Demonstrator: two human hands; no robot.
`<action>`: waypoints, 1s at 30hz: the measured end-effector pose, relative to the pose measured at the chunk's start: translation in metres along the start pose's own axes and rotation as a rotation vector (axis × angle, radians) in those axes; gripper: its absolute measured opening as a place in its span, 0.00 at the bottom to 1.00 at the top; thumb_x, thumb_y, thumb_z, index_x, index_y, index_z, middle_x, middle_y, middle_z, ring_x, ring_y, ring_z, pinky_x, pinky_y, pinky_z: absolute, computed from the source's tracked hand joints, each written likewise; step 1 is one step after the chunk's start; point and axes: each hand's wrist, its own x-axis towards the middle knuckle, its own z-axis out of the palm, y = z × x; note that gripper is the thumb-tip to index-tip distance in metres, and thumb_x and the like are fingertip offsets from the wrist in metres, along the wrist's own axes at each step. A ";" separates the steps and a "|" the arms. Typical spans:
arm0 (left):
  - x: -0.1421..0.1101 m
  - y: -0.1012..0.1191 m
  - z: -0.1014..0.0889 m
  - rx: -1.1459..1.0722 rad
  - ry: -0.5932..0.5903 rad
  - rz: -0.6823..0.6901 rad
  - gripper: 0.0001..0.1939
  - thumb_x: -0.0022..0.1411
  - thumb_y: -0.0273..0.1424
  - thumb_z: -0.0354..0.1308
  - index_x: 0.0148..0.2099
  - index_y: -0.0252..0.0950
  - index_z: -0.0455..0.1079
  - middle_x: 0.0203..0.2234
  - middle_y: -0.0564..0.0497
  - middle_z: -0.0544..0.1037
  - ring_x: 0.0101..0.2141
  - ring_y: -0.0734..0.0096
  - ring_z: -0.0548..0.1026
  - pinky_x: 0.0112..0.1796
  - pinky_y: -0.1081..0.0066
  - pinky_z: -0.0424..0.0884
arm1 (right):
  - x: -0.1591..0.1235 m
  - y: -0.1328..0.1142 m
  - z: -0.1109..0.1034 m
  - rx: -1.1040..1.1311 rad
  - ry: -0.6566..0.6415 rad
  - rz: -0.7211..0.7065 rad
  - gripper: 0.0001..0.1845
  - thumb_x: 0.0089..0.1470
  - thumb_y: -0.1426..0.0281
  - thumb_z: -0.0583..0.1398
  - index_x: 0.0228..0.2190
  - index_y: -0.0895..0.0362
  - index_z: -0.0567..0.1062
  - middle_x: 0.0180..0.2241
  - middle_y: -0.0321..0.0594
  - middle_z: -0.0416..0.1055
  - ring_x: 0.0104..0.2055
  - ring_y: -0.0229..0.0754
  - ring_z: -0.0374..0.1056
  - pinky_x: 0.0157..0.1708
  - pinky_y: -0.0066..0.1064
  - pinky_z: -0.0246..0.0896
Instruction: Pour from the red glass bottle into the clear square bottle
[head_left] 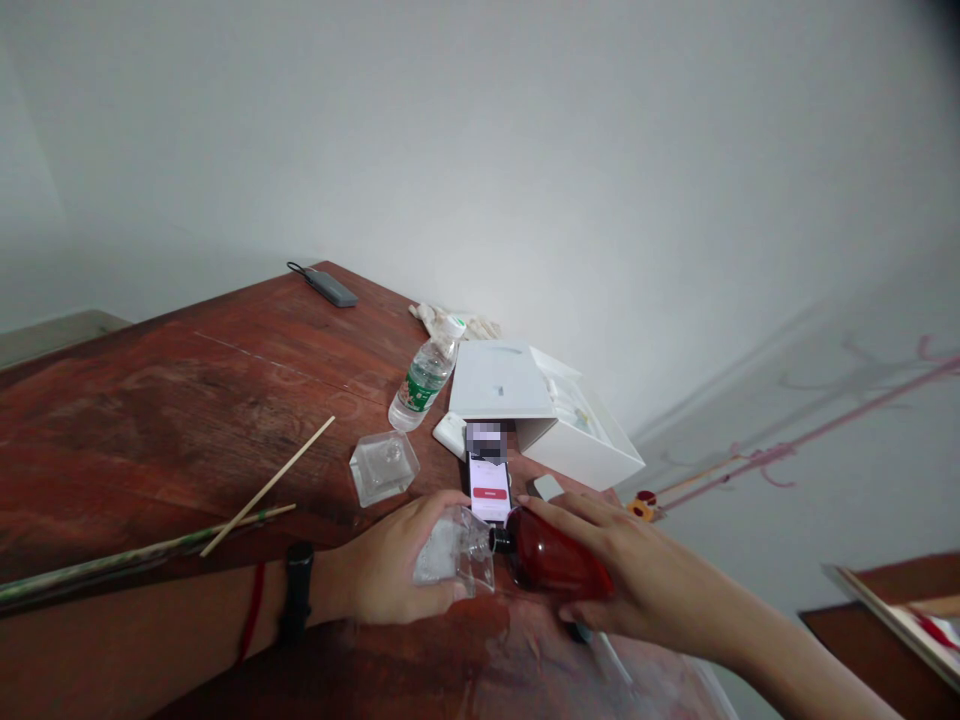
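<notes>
My left hand (pixel 390 565) is wrapped round a clear plastic container (pixel 442 550) with a whitish clear content or wall. In my right hand (pixel 622 550) lies a dark red bottle (pixel 551 555), tipped on its side. Its black neck (pixel 501 541) points left and meets the open side of the clear container. Whether liquid flows between them I cannot tell. Just beyond both hands a phone (pixel 489 490) with a lit screen leans against a white box (pixel 502 385). A second clear plastic container (pixel 384 468) sits past my left hand.
A water bottle (pixel 424 385) with a green label stands left of the white box. Wooden chopsticks (pixel 268 485) and a long patterned stick (pixel 135 565) lie at left on the red-brown table (pixel 225 400). A grey device (pixel 330 288) is at the far corner. The wall rises behind.
</notes>
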 end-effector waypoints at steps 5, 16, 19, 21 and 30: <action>0.001 0.001 -0.002 -0.004 -0.016 -0.002 0.37 0.61 0.33 0.68 0.69 0.38 0.60 0.60 0.39 0.76 0.57 0.46 0.77 0.61 0.48 0.71 | 0.000 0.001 0.001 -0.002 0.015 -0.010 0.52 0.53 0.70 0.69 0.75 0.45 0.59 0.74 0.54 0.62 0.74 0.70 0.61 0.68 0.66 0.63; -0.001 -0.001 -0.001 0.033 -0.014 -0.034 0.39 0.60 0.33 0.69 0.70 0.39 0.59 0.61 0.39 0.76 0.58 0.44 0.77 0.61 0.48 0.70 | -0.001 0.004 0.003 0.001 0.064 -0.049 0.54 0.52 0.73 0.70 0.75 0.41 0.58 0.74 0.48 0.62 0.74 0.68 0.61 0.68 0.62 0.66; 0.000 0.000 -0.002 0.031 -0.013 -0.032 0.39 0.60 0.32 0.69 0.70 0.39 0.60 0.60 0.39 0.76 0.57 0.45 0.77 0.61 0.48 0.70 | -0.001 0.003 0.003 -0.004 0.062 -0.039 0.54 0.51 0.74 0.70 0.74 0.41 0.60 0.74 0.49 0.62 0.74 0.68 0.61 0.68 0.63 0.65; 0.000 0.000 -0.002 0.029 -0.016 -0.035 0.39 0.60 0.32 0.69 0.70 0.38 0.60 0.60 0.39 0.76 0.57 0.46 0.77 0.60 0.49 0.70 | -0.001 0.003 0.003 -0.001 0.062 -0.041 0.54 0.51 0.74 0.70 0.74 0.42 0.60 0.74 0.49 0.62 0.74 0.68 0.61 0.68 0.63 0.64; 0.001 -0.004 0.000 0.020 -0.016 -0.020 0.39 0.61 0.32 0.68 0.70 0.39 0.58 0.62 0.39 0.75 0.58 0.46 0.77 0.60 0.49 0.71 | 0.000 0.001 0.000 -0.011 0.035 -0.034 0.53 0.52 0.72 0.70 0.74 0.44 0.60 0.74 0.51 0.63 0.72 0.67 0.64 0.68 0.62 0.65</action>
